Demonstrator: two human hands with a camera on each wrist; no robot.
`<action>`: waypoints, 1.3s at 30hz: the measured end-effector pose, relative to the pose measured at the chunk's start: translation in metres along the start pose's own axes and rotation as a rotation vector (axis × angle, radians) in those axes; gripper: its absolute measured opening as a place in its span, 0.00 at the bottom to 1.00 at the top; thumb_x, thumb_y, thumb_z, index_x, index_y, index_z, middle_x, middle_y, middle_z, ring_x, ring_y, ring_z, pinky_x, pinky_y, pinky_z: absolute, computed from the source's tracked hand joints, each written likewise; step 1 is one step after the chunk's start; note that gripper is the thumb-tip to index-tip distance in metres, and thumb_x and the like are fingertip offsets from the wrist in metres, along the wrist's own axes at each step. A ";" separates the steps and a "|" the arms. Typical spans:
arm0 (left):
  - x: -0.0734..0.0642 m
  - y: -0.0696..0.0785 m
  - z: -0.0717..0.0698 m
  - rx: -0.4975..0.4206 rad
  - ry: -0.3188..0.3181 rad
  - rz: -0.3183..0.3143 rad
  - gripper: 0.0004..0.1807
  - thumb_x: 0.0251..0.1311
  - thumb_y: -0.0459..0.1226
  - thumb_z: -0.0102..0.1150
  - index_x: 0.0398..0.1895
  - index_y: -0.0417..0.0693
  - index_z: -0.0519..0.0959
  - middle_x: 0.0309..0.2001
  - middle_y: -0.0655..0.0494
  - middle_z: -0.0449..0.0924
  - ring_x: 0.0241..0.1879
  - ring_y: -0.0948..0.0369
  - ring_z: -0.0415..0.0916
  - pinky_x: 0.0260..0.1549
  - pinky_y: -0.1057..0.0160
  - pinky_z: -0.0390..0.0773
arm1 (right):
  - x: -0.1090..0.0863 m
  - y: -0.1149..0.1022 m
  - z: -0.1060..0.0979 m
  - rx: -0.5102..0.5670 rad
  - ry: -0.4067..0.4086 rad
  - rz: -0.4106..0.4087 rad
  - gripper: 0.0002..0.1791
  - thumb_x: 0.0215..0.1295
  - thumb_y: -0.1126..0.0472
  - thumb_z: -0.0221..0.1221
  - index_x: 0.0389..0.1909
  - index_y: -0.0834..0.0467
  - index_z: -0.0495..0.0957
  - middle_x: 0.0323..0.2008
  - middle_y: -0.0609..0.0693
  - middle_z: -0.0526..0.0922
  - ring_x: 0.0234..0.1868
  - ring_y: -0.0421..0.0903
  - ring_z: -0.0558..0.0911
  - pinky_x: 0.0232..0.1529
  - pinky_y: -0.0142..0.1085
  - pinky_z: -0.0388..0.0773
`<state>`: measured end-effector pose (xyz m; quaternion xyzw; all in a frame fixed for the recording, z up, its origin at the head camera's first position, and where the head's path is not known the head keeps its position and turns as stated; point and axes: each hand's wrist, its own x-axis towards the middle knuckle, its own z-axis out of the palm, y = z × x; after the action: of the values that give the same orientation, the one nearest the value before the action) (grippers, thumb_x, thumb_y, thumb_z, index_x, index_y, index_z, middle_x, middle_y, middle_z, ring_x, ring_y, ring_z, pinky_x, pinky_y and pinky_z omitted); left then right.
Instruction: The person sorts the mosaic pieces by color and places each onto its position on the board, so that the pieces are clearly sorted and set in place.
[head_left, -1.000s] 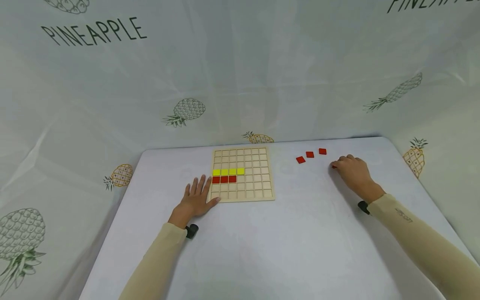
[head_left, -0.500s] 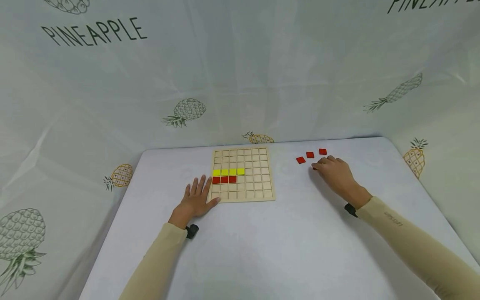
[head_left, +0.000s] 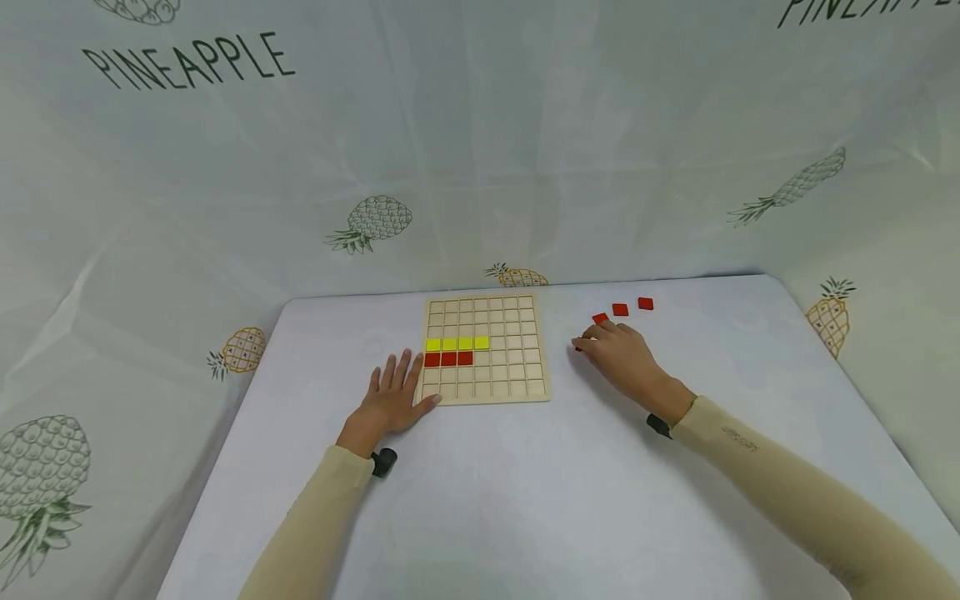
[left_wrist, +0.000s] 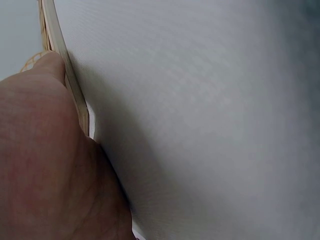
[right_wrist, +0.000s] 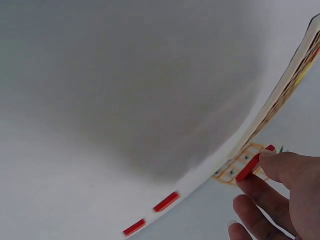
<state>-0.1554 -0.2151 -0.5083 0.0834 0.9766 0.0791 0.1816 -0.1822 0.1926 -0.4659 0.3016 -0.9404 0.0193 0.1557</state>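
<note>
A wooden grid board [head_left: 517, 387] lies on the white table, with a row of several yellow tiles [head_left: 465, 343] and, just below it, a row of 3 red tiles [head_left: 448, 359]. My left hand [head_left: 388, 407] rests with spread, straight fingers at the board's left edge, its thumb on the lower left corner. In the left wrist view the thumb [left_wrist: 50, 65] touches the board's side. Right of the board, my right hand [head_left: 624, 358] pinches a red tile [right_wrist: 254, 164] between thumb and fingers; the head view shows only a sliver of that tile.
Loose red tiles lie at the back right of the table: one partly behind my right fingers, a second tile [head_left: 620, 309] and a third tile [head_left: 646, 303]. A pineapple-printed cloth [head_left: 615, 167] rises behind the table's back edge.
My right hand has moved left across the table toward the board, carrying the pinched red tile, and now partly overlaps the nearest loose tile. My left hand and the board have stayed put.
</note>
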 end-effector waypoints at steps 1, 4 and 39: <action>0.000 0.000 0.000 0.004 -0.002 -0.002 0.53 0.76 0.65 0.44 0.88 0.47 0.35 0.87 0.41 0.26 0.85 0.39 0.26 0.80 0.35 0.31 | 0.002 -0.004 0.000 0.005 0.004 -0.009 0.18 0.59 0.68 0.76 0.52 0.59 0.90 0.45 0.56 0.91 0.49 0.55 0.87 0.49 0.47 0.87; 0.000 -0.001 0.000 0.008 -0.004 -0.004 0.53 0.76 0.65 0.44 0.87 0.46 0.35 0.87 0.41 0.26 0.85 0.38 0.26 0.80 0.35 0.31 | 0.009 -0.016 0.001 0.005 0.014 -0.036 0.17 0.60 0.68 0.76 0.51 0.58 0.90 0.45 0.54 0.91 0.48 0.54 0.86 0.48 0.45 0.87; 0.002 -0.001 0.002 0.002 0.007 -0.013 0.53 0.75 0.66 0.44 0.88 0.49 0.35 0.87 0.43 0.26 0.85 0.40 0.25 0.80 0.36 0.29 | 0.076 -0.095 0.025 0.013 -0.062 -0.143 0.13 0.69 0.63 0.70 0.53 0.50 0.89 0.48 0.48 0.89 0.51 0.49 0.84 0.52 0.42 0.84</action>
<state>-0.1562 -0.2151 -0.5108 0.0768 0.9779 0.0774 0.1784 -0.1932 0.0693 -0.4718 0.3695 -0.9207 0.0049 0.1254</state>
